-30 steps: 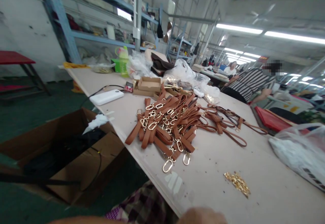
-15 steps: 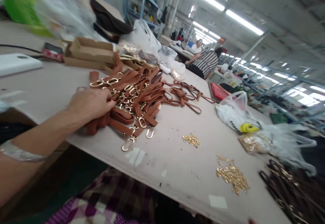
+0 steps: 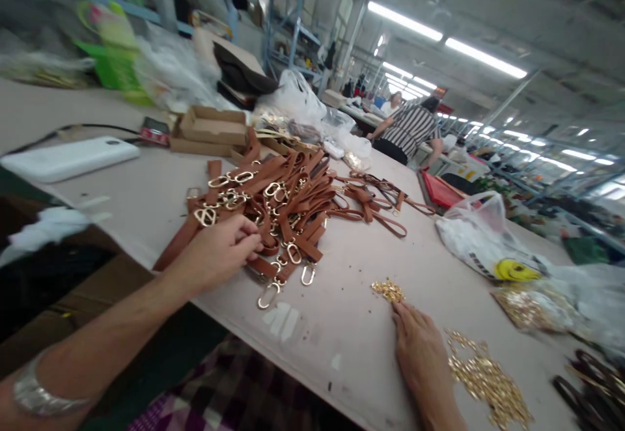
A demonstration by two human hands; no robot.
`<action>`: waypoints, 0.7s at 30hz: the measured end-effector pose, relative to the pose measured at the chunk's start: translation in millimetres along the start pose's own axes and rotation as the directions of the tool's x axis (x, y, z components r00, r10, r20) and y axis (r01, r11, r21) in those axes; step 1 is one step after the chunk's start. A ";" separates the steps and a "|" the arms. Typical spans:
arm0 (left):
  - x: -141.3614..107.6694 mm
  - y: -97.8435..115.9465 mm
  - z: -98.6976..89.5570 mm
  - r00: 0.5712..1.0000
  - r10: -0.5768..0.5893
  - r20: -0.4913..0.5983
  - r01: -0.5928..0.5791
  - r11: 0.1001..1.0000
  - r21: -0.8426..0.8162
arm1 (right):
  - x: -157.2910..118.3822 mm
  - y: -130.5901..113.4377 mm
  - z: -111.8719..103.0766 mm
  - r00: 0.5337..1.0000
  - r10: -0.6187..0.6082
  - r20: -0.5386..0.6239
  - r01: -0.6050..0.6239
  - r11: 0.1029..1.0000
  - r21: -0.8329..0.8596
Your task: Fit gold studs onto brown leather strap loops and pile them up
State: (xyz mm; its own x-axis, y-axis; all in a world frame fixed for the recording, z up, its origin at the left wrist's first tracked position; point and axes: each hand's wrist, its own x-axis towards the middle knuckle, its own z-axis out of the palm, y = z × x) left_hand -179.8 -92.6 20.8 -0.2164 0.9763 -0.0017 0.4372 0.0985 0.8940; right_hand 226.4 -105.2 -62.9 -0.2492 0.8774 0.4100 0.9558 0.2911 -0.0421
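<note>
A tangled heap of brown straps (image 3: 293, 190) with gold clasps lies on the table (image 3: 336, 320). My left hand (image 3: 219, 249) rests at the near left side of the heap, its fingers curled against a strap; what they hold, if anything, is hidden. At the small pile of gold pieces (image 3: 388, 289), my right hand (image 3: 420, 346) touches the near edge with its fingertips, fingers held together. Whether a piece is between them is too small to tell. A larger spread of gold pieces (image 3: 488, 375) lies to the right of that hand.
Cardboard boxes (image 3: 215, 126), a white device (image 3: 73, 157) and plastic bags (image 3: 295, 99) stand at the left and back. Further right are a bag with a yellow smiley (image 3: 517, 269) and dark straps (image 3: 586, 379). A person in stripes (image 3: 410, 125) bends over farther back.
My right hand has come in from the bottom edge to the small gold pile. My left hand has shifted toward the near side of the strap heap. The view has turned a little left.
</note>
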 end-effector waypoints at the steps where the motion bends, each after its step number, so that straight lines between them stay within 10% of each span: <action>1: -7.1 0.5 4.6 0.997 -0.049 0.054 0.056 0.990 -0.128 | -1.2 2.2 2.4 1.000 -0.029 -0.010 0.029 0.999 -0.020; 5: -34.0 1.0 23.5 0.933 -0.140 0.331 0.324 0.725 -0.608 | -5.3 1.8 0.6 0.998 -0.054 -0.006 0.054 0.996 -0.072; 10: -57.9 0.4 41.9 0.867 -0.149 0.476 0.483 0.488 -0.727 | 0.8 -6.3 -7.9 0.998 0.055 0.030 -0.053 0.997 -0.064; 15: -71.4 9.7 62.0 0.837 -0.129 0.531 0.495 0.591 -0.637 | 9.4 -25.7 -28.5 0.964 0.250 0.089 -0.264 0.940 0.218; 21: -84.9 27.4 91.8 0.853 0.023 0.522 0.339 0.735 -0.587 | -0.1 -101.8 -62.5 0.907 0.331 0.262 -0.391 0.424 0.817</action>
State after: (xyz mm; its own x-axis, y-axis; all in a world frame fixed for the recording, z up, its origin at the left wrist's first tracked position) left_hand -69.4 -155.1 4.3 0.2813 0.9353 -0.2144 -0.2651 0.2905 0.9194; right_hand 138.9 -158.7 -1.7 0.0494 0.9917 0.1191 0.3753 0.0921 -0.9223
